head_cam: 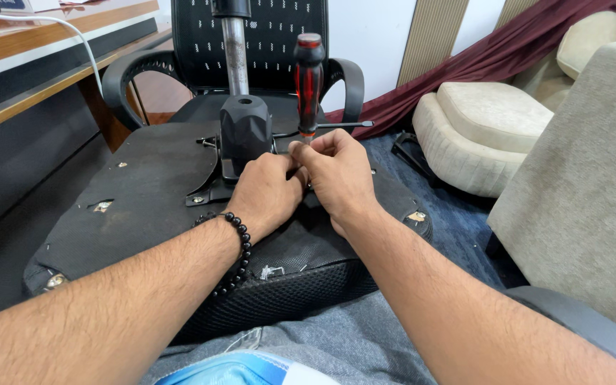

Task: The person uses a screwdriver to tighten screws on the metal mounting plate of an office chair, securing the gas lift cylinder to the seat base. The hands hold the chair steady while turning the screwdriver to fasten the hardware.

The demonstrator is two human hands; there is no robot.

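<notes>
1. An upturned office chair seat [144, 192] lies across the person's lap, its black underside facing up, its mesh-covered edge toward the body.
2. A black mechanism housing [245, 128] sits at the middle of the underside, with a metal gas cylinder [235, 46] rising straight out of its top; a thin black lever [344, 125] sticks out to the right.
3. The left hand [265, 192] rests on the seat just in front of the housing, fingers curled together and pressed against the right hand; what the fingertips pinch is hidden.
4. A bracelet of dark beads [237, 249] circles the left wrist.
5. The right hand [336, 171] is closed around the lower shaft of a screwdriver [309, 78], which stands upright with its red and black handle above the fist and its tip hidden behind the fingers, just right of the housing.
6. Small metal bolts show at the seat's corners, one at the near left [55, 281] and one at the right edge [417, 215].
7. Behind the seat stands another black mesh office chair [265, 36] with curved armrests.
8. A wooden desk [37, 64] runs along the left, a white cable [73, 36] draped over it.
9. To the right are beige sofa cushions [493, 121], a maroon cloth [507, 50], and a grey-beige upholstered armchair side [586, 178].
10. No open container is visible; the housing alone holds the cylinder's base.
</notes>
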